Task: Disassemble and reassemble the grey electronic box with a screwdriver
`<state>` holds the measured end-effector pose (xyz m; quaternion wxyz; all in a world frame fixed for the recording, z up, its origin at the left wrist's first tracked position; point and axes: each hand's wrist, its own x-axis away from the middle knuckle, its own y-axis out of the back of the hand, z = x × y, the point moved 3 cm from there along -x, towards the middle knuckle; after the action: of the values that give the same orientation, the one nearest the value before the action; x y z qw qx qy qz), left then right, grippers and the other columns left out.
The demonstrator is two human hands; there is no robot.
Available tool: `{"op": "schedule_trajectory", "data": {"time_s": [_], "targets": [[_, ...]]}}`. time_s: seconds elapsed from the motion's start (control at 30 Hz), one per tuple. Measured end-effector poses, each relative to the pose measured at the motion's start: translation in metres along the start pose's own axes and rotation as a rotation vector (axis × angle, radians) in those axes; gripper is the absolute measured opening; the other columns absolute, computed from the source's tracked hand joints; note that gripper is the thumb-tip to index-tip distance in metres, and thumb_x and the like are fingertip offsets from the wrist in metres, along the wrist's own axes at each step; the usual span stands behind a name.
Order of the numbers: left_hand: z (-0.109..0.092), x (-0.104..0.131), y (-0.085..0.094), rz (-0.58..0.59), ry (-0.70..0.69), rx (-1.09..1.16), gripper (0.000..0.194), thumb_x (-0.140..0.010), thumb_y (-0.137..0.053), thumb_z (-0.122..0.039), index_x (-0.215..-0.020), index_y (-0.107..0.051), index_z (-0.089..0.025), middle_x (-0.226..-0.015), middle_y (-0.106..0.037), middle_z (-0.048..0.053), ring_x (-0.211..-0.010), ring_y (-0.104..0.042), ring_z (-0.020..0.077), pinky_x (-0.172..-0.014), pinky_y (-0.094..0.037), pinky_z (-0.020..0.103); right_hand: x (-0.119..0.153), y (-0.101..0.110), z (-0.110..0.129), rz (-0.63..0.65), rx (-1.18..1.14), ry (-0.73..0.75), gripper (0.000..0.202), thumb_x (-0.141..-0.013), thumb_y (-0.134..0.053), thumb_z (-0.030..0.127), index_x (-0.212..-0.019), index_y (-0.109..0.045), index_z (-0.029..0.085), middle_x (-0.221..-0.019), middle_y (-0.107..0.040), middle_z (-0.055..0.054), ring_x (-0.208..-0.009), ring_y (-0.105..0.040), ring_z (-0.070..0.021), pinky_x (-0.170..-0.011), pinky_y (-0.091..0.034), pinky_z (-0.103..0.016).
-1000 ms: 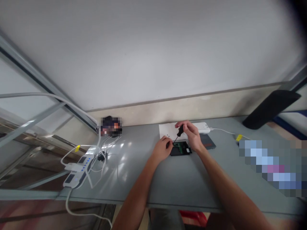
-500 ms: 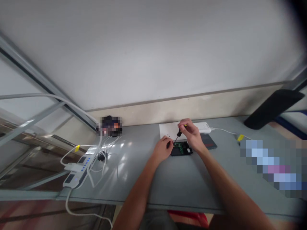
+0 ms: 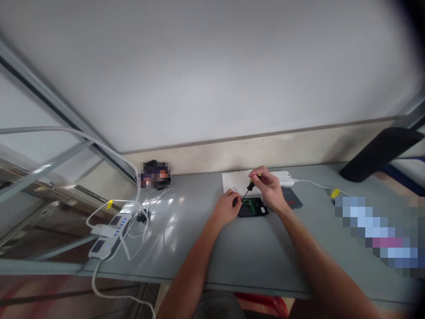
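A screwdriver (image 3: 251, 185) with a black and yellow handle is gripped in my right hand (image 3: 267, 184). Its thin shaft slants down and left to the upper left part of a green circuit board (image 3: 249, 205). The board sits in an open black casing (image 3: 253, 214) lying flat on the table. At the casing's left upper corner, the curled fingers of my left hand (image 3: 228, 206) are closed beside the screwdriver tip; what they pinch is hidden. Behind the casing lies a white sheet (image 3: 229, 181) with small dark specks on it. A dark flat panel (image 3: 292, 198) rests right of my right hand.
A white power strip (image 3: 287, 178) with a cable stands behind my right hand. Another power strip (image 3: 108, 239) and tangled white cables (image 3: 146, 221) occupy the table's left end. A black upright object (image 3: 378, 155) leans at the right. The wall (image 3: 212, 153) borders the grey table (image 3: 252, 257).
The whole view has shifted slightly. My hands keep nearly the same pose, with the screwdriver tip still at the board's upper left.
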<state>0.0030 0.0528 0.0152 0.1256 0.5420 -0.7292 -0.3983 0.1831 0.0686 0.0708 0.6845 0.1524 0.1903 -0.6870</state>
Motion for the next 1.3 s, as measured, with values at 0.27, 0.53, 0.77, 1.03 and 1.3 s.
{"op": "schedule_trajectory", "data": {"time_s": [0.27, 0.53, 0.77, 1.03, 1.3], "targets": [[-0.003, 0.000, 0.002, 0.000, 0.017, -0.009, 0.021, -0.099, -0.048, -0.018, -0.095, -0.068, -0.020, -0.101, -0.066, 0.005, -0.097, -0.066, 0.0185, -0.094, -0.053, 0.033, -0.001, 0.000, -0.002, 0.035, -0.002, -0.036, 0.030, -0.102, -0.051, 0.047, -0.110, -0.070, 0.025, -0.101, -0.068, -0.005, -0.087, -0.061, -0.0191, -0.083, -0.053, -0.036], [-0.002, 0.000, 0.001, -0.005, 0.009, -0.001, 0.020, -0.098, -0.049, -0.017, -0.094, -0.068, -0.021, -0.100, -0.066, 0.005, -0.096, -0.066, 0.0185, -0.093, -0.053, 0.032, -0.001, 0.000, 0.001, 0.073, -0.027, -0.050, 0.026, -0.095, -0.066, 0.041, -0.116, -0.072, 0.028, -0.097, -0.065, -0.004, -0.086, -0.062, -0.0180, -0.078, -0.053, -0.033], [-0.001, 0.000, 0.000, -0.003, 0.003, -0.011, 0.019, -0.098, -0.049, -0.017, -0.094, -0.067, -0.021, -0.100, -0.066, 0.004, -0.097, -0.065, 0.0181, -0.094, -0.052, 0.032, 0.001, -0.007, 0.002, 0.051, -0.004, -0.032, 0.024, -0.098, -0.060, 0.045, -0.111, -0.071, 0.028, -0.104, -0.064, -0.005, -0.092, -0.061, -0.0190, -0.080, -0.054, -0.034], [0.000, 0.000, 0.000, 0.003, 0.010, -0.013, 0.019, -0.099, -0.049, -0.018, -0.095, -0.068, -0.021, -0.101, -0.066, 0.005, -0.097, -0.065, 0.0188, -0.095, -0.053, 0.033, 0.001, -0.008, 0.002, 0.080, -0.025, -0.042, 0.024, -0.099, -0.060, 0.042, -0.116, -0.070, 0.028, -0.095, -0.066, -0.003, -0.083, -0.062, -0.0171, -0.079, -0.052, -0.034], [-0.001, 0.000, 0.001, 0.004, 0.009, -0.010, 0.021, -0.099, -0.048, -0.019, -0.096, -0.068, -0.021, -0.101, -0.066, 0.005, -0.098, -0.065, 0.0187, -0.095, -0.053, 0.033, 0.001, -0.004, 0.000, 0.008, -0.010, -0.047, 0.019, -0.095, -0.065, 0.044, -0.100, -0.070, 0.025, -0.095, -0.061, -0.002, -0.079, -0.060, -0.0154, -0.074, -0.051, -0.031]]}}
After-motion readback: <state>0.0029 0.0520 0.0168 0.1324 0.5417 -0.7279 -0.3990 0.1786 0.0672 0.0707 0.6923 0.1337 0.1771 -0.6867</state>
